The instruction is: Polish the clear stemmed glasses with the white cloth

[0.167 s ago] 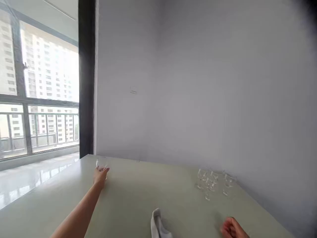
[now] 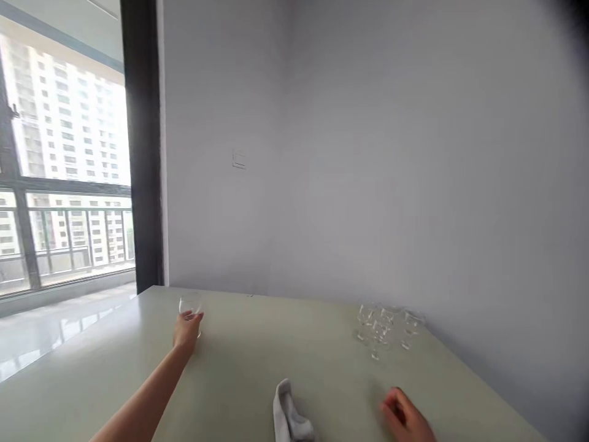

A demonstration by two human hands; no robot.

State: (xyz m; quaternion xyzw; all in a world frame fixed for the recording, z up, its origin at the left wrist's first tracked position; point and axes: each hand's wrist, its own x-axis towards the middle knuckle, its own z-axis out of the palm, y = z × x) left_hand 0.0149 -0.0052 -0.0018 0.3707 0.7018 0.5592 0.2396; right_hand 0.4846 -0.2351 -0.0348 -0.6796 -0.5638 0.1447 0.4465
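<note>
Plain grey walls point(image 2: 414, 153) meet in a corner behind a wide, pale green table point(image 2: 253, 350). A white switch plate point(image 2: 238, 159) sits on the wall's left part, and a dark upright frame point(image 2: 142, 147) borders a window point(image 2: 69, 190) with a railing point(image 2: 69, 210) and a tall building point(image 2: 76, 123) outside it.

At the table's far left, the left hand point(image 2: 186, 331) is stretched out around a clear wine glass point(image 2: 190, 301). Its fingers are closed about the lower part; the bowl stands upright above the hand, and a bit of the foot shows below it. The right hand point(image 2: 407, 417) is near the front edge at right, its fingers curled inward in a loose fist. Whether it touches the tabletop, I cannot tell. Between the 2 hands, nearer the front, lies a crumpled light-grey cloth point(image 2: 286, 411). Beyond the right hand, at least 4 clear stemmed glasses point(image 2: 380, 331) stand grouped near the back edge.
</note>
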